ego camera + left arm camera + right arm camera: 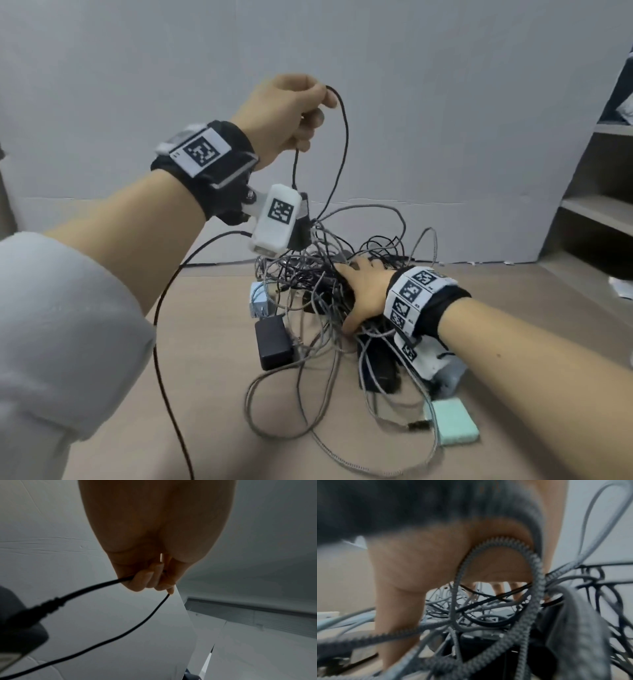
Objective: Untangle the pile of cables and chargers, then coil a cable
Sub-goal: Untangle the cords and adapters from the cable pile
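Tangled pile of cables and chargers [329, 294] heaped on the tan tabletop [212, 394], in front of the grey backdrop board [445, 137]. Left hand [287, 116] raised well above the pile, fingers [145, 580] curled tight round a thin black cable [344, 144]. From the fist, one strand arching over and down into the pile, the other dropping to a black adapter [18, 626] hanging just behind the white wrist camera [275, 219]. Right hand [364, 291] laid palm-down on the pile's top, fingers straight and spread, clamped on nothing. Grey braided cable [529, 588] looped under that palm. Black power brick [274, 342] at the pile's left edge, touching the strands. Mint-green charger [452, 423] at the pile's near right edge. Shelving [599, 212] right of the pile.
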Demonstrator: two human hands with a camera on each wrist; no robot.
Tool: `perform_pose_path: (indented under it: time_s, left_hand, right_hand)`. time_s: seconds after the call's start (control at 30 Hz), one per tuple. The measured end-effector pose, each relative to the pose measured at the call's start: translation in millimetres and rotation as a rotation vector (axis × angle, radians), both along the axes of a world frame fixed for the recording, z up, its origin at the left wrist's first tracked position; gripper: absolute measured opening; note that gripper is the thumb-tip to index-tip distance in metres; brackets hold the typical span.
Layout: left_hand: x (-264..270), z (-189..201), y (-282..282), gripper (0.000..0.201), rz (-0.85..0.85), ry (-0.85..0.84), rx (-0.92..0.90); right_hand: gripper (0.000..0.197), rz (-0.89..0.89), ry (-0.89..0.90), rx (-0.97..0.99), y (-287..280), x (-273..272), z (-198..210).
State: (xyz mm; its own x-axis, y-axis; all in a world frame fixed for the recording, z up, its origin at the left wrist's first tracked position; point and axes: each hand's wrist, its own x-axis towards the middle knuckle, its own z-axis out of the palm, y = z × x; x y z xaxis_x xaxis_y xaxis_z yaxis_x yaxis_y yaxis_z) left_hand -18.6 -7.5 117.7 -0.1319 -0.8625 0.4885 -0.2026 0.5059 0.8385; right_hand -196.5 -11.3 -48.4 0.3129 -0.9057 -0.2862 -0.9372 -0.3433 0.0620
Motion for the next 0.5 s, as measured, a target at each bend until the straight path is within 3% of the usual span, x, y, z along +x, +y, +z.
perform_pose_path:
  time_s: [0.17, 0.3, 0.37, 0.43, 0.5]
  left_hand:
    - [-1.2, -21.8, 0.9, 0.022, 0.015, -0.063, 0.016]
    - [-0.3, -42.0, 0.8, 0.021, -0.004, -0.012, 0.043]
    - [-1.5, -48.8, 3.9, 0.023, -0.050, 0.035, 0.036]
    - [-2.0, -53.4, 9.8, 0.023, -0.113, 0.074, 0.011]
    - [-0.5, -57.4, 15.8, 0.024, -0.164, 0.106, -0.015]
  right_hand:
    - [0.088, -0.028, -0.232, 0.015, -5.6, -19.5, 45.6]
    - [0.066, -0.180, -0.498, -0.236, -7.3, -29.4, 94.0]
    - [0.054, -0.206, -0.756, -0.309, -7.4, -19.6, 99.4]
    - [0.039, -0.221, -0.967, -0.248, -6.5, -2.5, 96.3]
    - [0.029, -0.212, -1.005, -0.182, -10.6, 12.0, 86.3]
